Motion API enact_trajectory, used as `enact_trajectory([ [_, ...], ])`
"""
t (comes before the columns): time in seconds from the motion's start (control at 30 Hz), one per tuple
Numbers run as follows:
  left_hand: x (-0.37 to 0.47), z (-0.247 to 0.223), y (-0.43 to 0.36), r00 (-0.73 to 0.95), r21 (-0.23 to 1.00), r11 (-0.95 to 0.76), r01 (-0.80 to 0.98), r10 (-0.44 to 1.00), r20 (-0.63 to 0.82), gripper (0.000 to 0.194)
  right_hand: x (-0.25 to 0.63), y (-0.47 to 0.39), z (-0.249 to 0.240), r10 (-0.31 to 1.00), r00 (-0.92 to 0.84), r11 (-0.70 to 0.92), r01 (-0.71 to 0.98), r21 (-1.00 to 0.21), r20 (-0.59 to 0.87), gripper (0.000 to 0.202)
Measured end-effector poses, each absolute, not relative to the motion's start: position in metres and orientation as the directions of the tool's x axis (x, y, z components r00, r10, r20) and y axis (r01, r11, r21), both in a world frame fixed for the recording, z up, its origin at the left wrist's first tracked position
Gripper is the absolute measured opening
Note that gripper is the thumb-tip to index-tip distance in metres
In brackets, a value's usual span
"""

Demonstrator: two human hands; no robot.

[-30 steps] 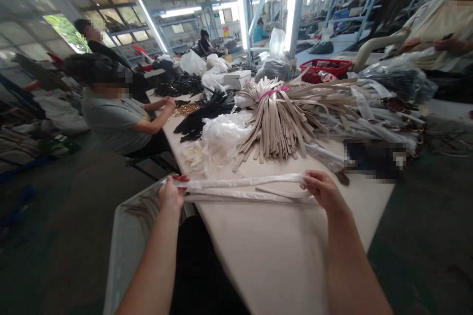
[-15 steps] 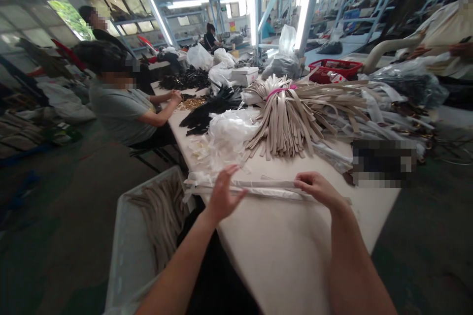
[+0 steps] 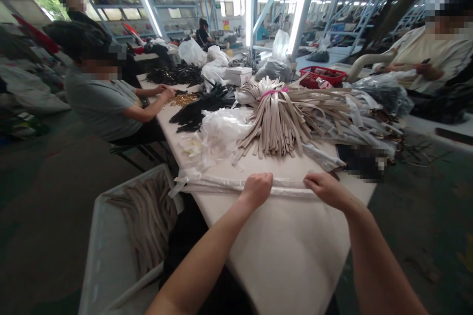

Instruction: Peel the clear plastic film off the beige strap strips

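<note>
Long, narrow beige straps in clear plastic sleeves (image 3: 210, 183) lie across the table in front of me. My left hand (image 3: 257, 190) is closed in a fist on one sleeved strap (image 3: 288, 183), near its middle. Thumb and fingers of my right hand (image 3: 325, 190) pinch the same strap farther right. Between the hands the strap runs straight, just above another sleeved one. Behind them stands a large bundle of beige straps (image 3: 277, 128), tied with a pink band. Crumpled clear plastic (image 3: 225, 128) sits to its left.
A white bin (image 3: 98, 236) holding beige straps (image 3: 148, 216) stands at lower left. Black straps (image 3: 195, 110), a red basket (image 3: 323, 75) and a dark, partly blurred object (image 3: 360, 161) lie on the table (image 3: 284, 251). Co-workers sit at left (image 3: 101, 103) and right (image 3: 432, 54).
My left hand has moved right along the strap and closed from spread fingers into a fist. My right hand still pinches the strap. The view has turned slightly right.
</note>
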State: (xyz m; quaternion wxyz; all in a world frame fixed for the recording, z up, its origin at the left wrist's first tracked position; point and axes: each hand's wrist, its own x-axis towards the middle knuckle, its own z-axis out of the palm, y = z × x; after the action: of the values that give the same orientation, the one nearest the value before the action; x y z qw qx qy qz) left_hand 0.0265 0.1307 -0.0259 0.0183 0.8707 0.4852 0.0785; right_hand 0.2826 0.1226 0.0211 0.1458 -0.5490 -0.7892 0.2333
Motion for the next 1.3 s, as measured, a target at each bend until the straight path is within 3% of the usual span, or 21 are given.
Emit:
enact_trajectory([
  [0.33,0.025,-0.036,0.119,0.528,0.096,-0.531,0.842,0.847,0.057,0.013,0.289,0.116,-0.011,0.933,-0.347,0.264,0.837,-0.480,-0.093,0.034],
  [0.57,0.034,-0.042,0.117,0.564,0.110,-0.567,0.817,0.824,0.054,0.014,0.279,0.116,-0.019,0.926,-0.374,0.304,0.824,-0.478,-0.057,0.033],
  [0.77,0.039,-0.051,0.114,0.554,0.133,-0.553,0.823,0.832,0.036,0.014,0.293,0.115,-0.042,0.948,-0.314,0.269,0.874,-0.405,-0.047,0.032],
  [0.93,0.058,-0.062,0.109,0.566,0.214,-0.572,0.792,0.819,0.094,0.017,0.255,0.109,-0.061,0.942,-0.316,0.331,0.826,-0.456,0.113,0.034],
  [1.0,0.023,-0.057,0.115,0.419,0.274,-0.451,0.849,0.892,0.168,0.020,0.248,0.107,-0.066,0.937,-0.264,0.340,0.838,-0.427,0.227,0.039],
  [1.07,-0.042,-0.046,0.128,0.030,0.357,-0.115,0.927,0.971,0.236,0.027,0.248,0.104,-0.073,0.930,-0.199,0.313,0.871,-0.379,0.310,0.045],
  [1.13,-0.119,-0.037,0.145,-0.383,0.475,0.256,0.842,0.903,0.192,0.035,0.251,0.101,-0.082,0.921,-0.182,0.305,0.888,-0.344,0.345,0.050],
  [1.2,-0.179,-0.037,0.162,-0.525,0.490,0.407,0.771,0.842,0.126,0.047,0.253,0.098,-0.092,0.915,-0.214,0.327,0.889,-0.321,0.342,0.048],
  [1.3,-0.215,-0.054,0.176,-0.605,0.489,0.510,0.707,0.795,0.047,0.064,0.252,0.098,-0.103,0.917,-0.241,0.339,0.890,-0.304,0.318,0.044],
])
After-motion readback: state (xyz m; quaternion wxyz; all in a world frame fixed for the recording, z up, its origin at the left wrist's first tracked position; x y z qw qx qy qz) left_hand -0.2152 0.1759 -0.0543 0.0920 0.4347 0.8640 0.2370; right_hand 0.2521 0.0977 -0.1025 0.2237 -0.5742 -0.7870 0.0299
